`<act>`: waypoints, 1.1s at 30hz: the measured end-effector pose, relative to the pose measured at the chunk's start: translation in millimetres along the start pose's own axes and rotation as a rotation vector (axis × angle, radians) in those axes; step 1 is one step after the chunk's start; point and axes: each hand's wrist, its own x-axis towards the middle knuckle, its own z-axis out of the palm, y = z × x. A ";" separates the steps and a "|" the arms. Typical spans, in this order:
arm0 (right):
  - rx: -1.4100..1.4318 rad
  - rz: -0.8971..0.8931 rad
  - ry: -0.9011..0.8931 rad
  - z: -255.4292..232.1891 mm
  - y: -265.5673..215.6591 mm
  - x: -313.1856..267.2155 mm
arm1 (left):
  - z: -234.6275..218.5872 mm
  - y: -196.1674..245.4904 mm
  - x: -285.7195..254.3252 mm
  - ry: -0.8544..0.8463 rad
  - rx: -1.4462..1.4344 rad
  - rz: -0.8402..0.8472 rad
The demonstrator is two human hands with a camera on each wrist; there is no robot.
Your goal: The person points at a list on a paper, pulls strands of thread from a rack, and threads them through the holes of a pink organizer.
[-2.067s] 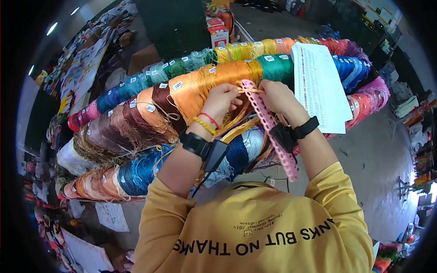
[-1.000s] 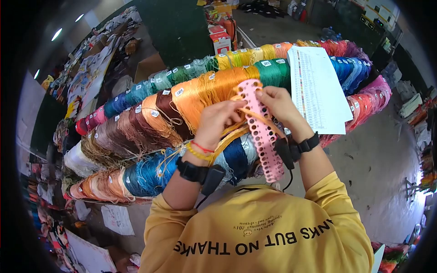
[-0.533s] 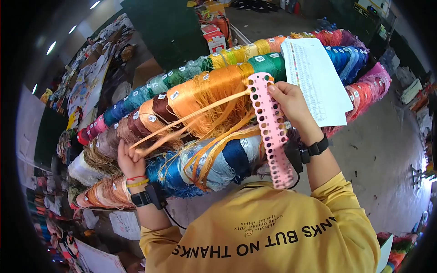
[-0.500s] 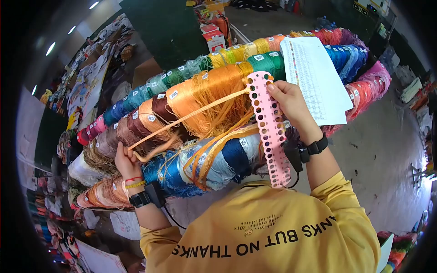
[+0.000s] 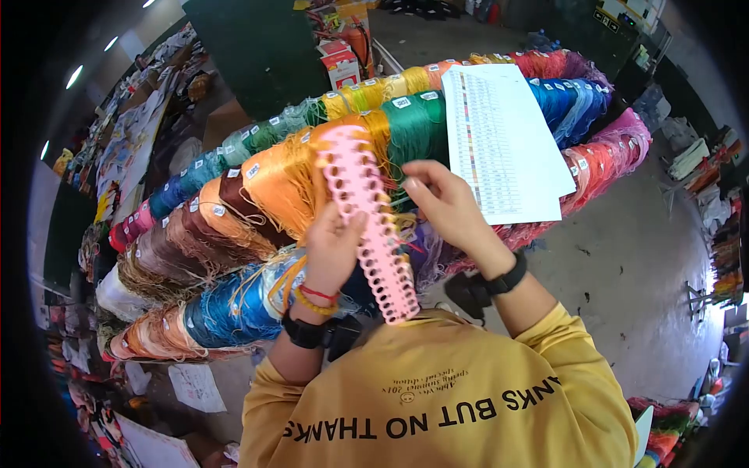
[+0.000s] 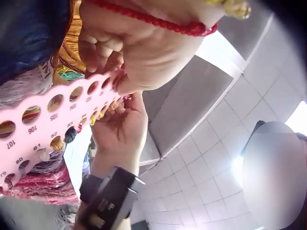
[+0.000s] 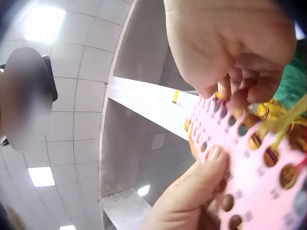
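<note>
Pink holed strip (image 5: 380,261) blocking the middle, thread rows (image 5: 281,179) behind, white papers (image 5: 503,148) atop them, passage over floor (image 5: 624,281) at right

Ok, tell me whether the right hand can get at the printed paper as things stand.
Probably yes: in the head view, the right hand is close beside the printed paper, most of which lies uncovered. Whether that hand holds anything is unclear.
</note>
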 end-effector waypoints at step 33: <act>-0.882 -0.008 -0.440 -162.3 27.4 -52.3 | 59.1 -47.8 47.5 0.280 0.149 -0.236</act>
